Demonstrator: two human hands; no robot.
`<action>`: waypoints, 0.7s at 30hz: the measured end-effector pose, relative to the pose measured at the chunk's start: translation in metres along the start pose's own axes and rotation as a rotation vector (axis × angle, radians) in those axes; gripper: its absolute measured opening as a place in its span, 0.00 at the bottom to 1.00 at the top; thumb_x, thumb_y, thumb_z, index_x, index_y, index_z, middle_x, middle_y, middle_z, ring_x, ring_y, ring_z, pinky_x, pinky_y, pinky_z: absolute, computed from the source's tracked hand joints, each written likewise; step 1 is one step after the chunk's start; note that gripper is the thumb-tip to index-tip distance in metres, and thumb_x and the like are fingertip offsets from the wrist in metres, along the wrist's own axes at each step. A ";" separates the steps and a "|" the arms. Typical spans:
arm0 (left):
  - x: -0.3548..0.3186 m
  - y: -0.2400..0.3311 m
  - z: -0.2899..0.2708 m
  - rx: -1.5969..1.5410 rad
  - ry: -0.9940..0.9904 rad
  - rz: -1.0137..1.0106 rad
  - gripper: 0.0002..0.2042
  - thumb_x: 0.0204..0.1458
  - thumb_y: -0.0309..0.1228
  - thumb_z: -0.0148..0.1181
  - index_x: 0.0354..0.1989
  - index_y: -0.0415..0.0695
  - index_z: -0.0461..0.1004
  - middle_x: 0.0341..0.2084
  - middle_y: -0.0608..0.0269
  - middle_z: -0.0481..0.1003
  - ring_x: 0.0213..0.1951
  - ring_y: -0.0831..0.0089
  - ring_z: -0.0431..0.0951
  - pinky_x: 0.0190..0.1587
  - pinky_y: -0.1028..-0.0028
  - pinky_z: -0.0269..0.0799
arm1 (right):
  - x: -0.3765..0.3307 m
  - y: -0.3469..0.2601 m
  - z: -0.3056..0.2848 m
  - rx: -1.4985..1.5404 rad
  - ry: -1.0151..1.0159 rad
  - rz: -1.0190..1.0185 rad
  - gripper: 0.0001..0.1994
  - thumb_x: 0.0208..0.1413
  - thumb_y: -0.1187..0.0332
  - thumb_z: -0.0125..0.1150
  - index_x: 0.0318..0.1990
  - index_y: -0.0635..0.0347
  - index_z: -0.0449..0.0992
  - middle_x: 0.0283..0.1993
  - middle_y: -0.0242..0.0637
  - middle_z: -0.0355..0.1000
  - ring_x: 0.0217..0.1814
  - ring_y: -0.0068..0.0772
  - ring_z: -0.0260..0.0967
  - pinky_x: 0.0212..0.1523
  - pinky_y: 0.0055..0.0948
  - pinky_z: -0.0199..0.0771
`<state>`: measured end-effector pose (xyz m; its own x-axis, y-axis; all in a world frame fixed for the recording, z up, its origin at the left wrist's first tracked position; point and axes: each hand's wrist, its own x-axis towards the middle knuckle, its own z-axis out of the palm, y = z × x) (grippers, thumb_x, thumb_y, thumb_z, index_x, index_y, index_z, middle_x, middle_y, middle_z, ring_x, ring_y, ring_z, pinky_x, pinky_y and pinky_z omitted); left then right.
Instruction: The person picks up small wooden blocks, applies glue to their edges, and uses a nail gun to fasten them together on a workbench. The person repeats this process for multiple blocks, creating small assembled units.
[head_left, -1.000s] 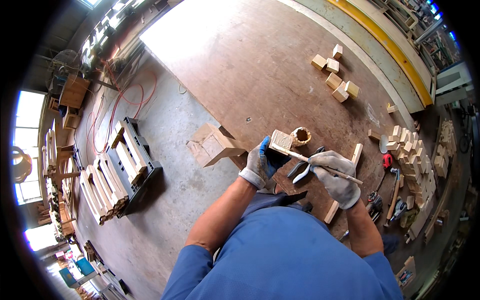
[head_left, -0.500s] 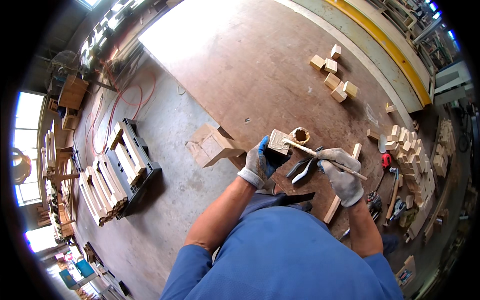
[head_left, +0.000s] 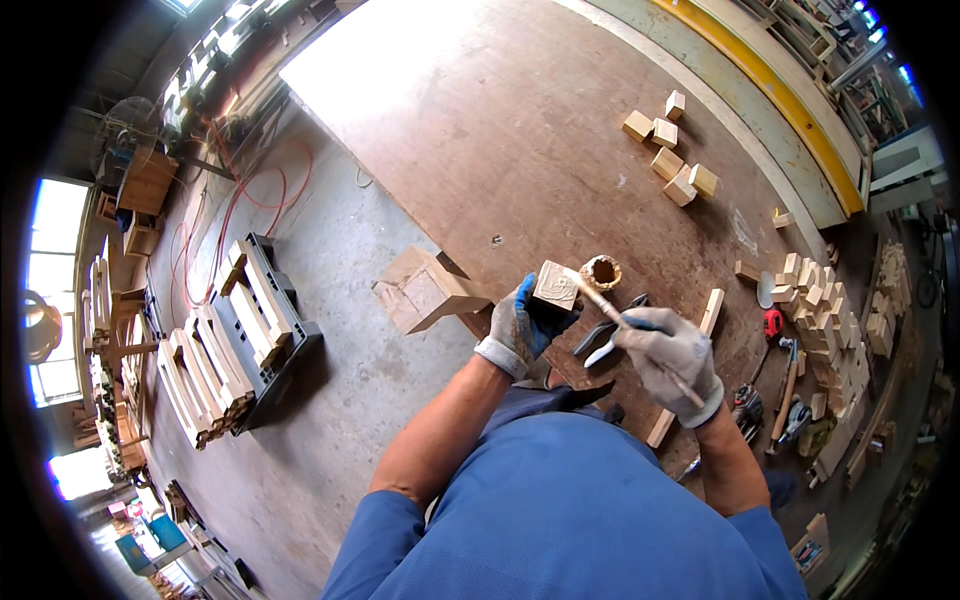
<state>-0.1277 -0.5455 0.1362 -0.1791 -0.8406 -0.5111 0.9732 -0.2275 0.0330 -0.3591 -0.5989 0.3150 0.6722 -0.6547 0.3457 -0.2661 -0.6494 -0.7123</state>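
Gripping a small square wooden block (head_left: 555,284) in gloved left hand (head_left: 522,325) fingertips near the workbench's (head_left: 470,150) front edge, while the right hand (head_left: 668,352) is closing around a thin wooden stick (head_left: 600,300) touching the block's pale carved face.

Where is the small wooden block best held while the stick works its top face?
By its side faces, from below and the person's left, as the left hand does now. The wooden block is squarish with flat sides, and its top face must stay open to the stick in the right hand.
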 end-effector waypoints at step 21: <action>-0.159 0.040 0.031 0.372 -0.124 0.194 0.34 0.62 0.40 0.65 0.72 0.35 0.63 0.63 0.49 0.73 0.62 0.58 0.77 0.64 0.59 0.76 | 0.005 0.174 0.067 0.408 0.214 0.889 0.04 0.62 0.74 0.64 0.41 0.62 0.84 0.29 0.29 0.78 0.27 0.19 0.73 0.29 0.24 0.75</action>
<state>-0.0646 -0.4364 0.2449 -0.0361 -0.9327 -0.3587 0.8765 -0.2020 0.4369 -0.3559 -0.6892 0.1518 0.1946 -0.9200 -0.3403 -0.3275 0.2661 -0.9066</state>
